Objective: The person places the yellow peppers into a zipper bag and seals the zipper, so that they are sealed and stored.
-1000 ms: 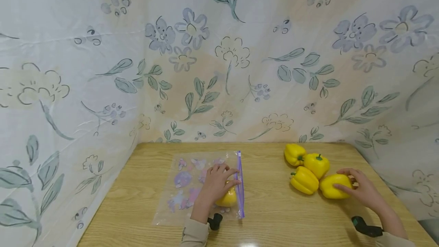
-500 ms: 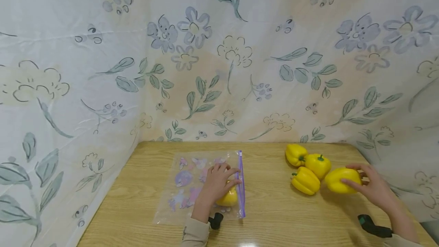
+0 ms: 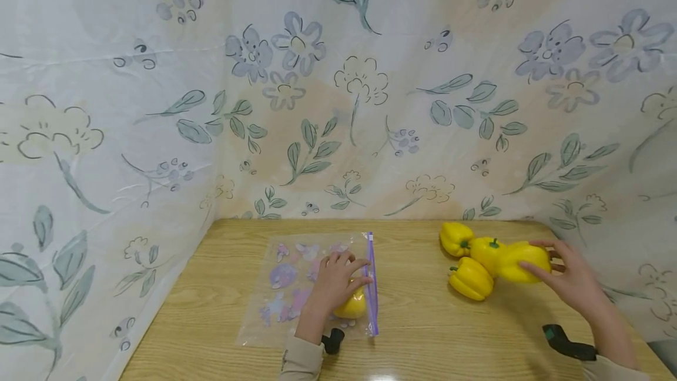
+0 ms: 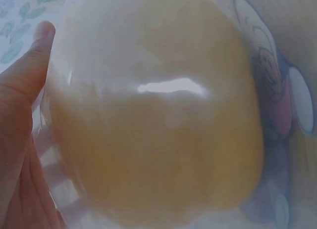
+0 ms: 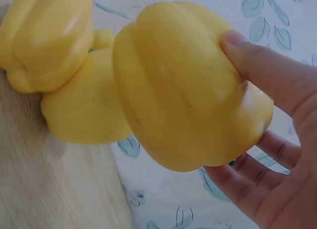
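Observation:
In the head view, my right hand (image 3: 573, 278) grips a yellow bell pepper (image 3: 525, 262) from its right side, raised off the table. The right wrist view shows the thumb on one side of this pepper (image 5: 185, 90) and the fingers beneath. My left hand (image 3: 333, 284) lies over a clear zip bag (image 3: 259, 304) with purple prints and a purple zip edge, holding it with bent fingers. Another yellow bell pepper (image 3: 351, 304) is inside the bag, below the thumb; plastic blurs this pepper (image 4: 168, 140) in the left wrist view. The left fingertips' exact contact is partly hidden.
Several more yellow bell peppers (image 3: 471, 278) sit grouped at the right of the wooden table (image 3: 412, 334). Flower-printed cloth (image 3: 307, 163) hangs behind the table and at both sides. The bag's zip side faces the peppers.
My right hand has lifted the yellow bell pepper off the table, moving it right, then slightly up and back left. The left hand and bag have stayed in place.

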{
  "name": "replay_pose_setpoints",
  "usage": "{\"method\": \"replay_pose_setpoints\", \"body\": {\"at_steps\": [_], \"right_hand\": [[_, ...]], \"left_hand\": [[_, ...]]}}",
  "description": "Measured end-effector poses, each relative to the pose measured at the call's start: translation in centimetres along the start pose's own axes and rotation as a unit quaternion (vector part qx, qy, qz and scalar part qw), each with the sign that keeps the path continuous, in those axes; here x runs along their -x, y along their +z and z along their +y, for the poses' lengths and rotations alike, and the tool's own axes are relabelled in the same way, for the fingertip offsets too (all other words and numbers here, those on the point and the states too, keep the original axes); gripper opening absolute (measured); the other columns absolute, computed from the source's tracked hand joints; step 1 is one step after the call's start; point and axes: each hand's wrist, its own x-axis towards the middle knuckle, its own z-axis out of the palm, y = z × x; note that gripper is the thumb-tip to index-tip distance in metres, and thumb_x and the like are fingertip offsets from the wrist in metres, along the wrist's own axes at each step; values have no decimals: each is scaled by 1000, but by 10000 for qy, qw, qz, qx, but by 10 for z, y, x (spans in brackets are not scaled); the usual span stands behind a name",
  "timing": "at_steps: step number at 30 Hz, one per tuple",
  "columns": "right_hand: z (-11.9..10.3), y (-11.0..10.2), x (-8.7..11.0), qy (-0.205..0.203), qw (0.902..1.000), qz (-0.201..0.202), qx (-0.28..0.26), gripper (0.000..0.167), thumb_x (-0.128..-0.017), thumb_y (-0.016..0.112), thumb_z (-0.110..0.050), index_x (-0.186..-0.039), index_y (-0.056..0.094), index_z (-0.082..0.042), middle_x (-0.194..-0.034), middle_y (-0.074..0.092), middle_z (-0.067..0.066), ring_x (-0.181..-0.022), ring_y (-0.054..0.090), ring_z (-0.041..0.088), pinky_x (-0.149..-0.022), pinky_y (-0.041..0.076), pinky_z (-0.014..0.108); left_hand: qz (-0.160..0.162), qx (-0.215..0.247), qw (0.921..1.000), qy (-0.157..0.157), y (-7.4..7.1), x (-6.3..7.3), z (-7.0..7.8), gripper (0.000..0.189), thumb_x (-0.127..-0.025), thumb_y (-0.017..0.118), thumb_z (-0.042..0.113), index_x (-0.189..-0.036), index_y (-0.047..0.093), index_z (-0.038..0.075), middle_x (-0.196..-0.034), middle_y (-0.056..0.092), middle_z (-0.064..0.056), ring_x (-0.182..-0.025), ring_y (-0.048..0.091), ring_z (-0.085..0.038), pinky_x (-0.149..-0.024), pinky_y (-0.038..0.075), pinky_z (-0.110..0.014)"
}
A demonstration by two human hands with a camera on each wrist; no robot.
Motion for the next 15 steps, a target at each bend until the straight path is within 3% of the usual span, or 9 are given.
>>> {"method": "replay_pose_setpoints", "body": {"at_steps": [4,10,15], "right_hand": [[-9,3,-3,-37,9999,42,-101,47,-82,72,-22,-119,51,-2,-116,41,20,-94,39,13,-62,37,4],[-20,13,-7,-308,9987,260,-312,44,-80,73,-15,-116,53,-1,-114,45,14,-91,35,-13,-65,36,0],[-32,24,-12,-414,9983,245,-328,43,-81,73,-17,-116,54,-3,-115,46,10,-92,34,-13,-67,37,4]], "left_hand": [[7,10,10000,-14,-1,-1,0,37,-89,50,51,-121,59,33,-108,52,3,-105,46,-22,-94,38,-50],[14,-19,10000,-15,-1,-1,-1,37,-89,51,50,-120,60,33,-108,53,3,-103,46,-21,-94,38,-50],[-63,-14,10000,-34,-2,-2,-1,37,-89,50,51,-121,59,34,-109,52,4,-104,45,-21,-94,37,-49]]}}
